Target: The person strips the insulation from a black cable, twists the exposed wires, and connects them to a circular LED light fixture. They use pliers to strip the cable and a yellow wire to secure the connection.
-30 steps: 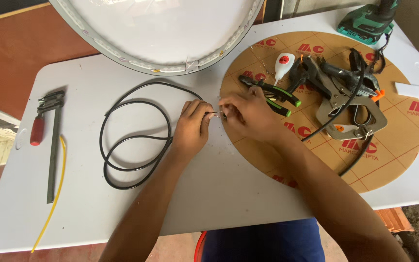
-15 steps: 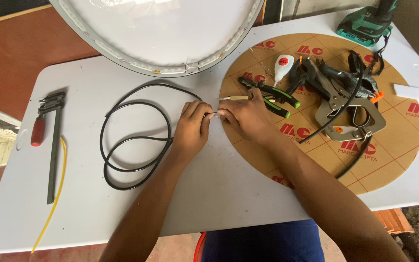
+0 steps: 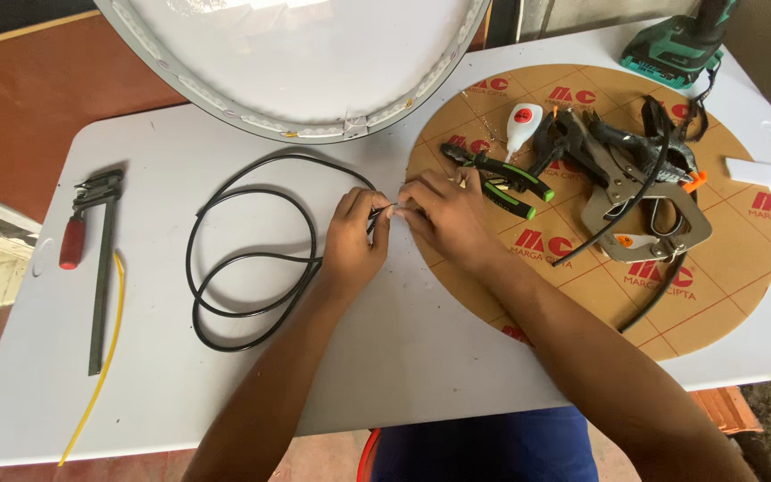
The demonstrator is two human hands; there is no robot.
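Head view: fingertips pinched on cable (image 3: 252, 259)

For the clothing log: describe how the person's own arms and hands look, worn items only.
Both arms are bare from past the elbow down; no sleeves show. The left hand and right hand wear no gloves, rings, watch or wristband that can be seen. The fingernails look short.

cable (image 3: 252, 259): matt black rubber | table (image 3: 421, 357): smooth white plastic | clamp (image 3: 100, 268): dark metal
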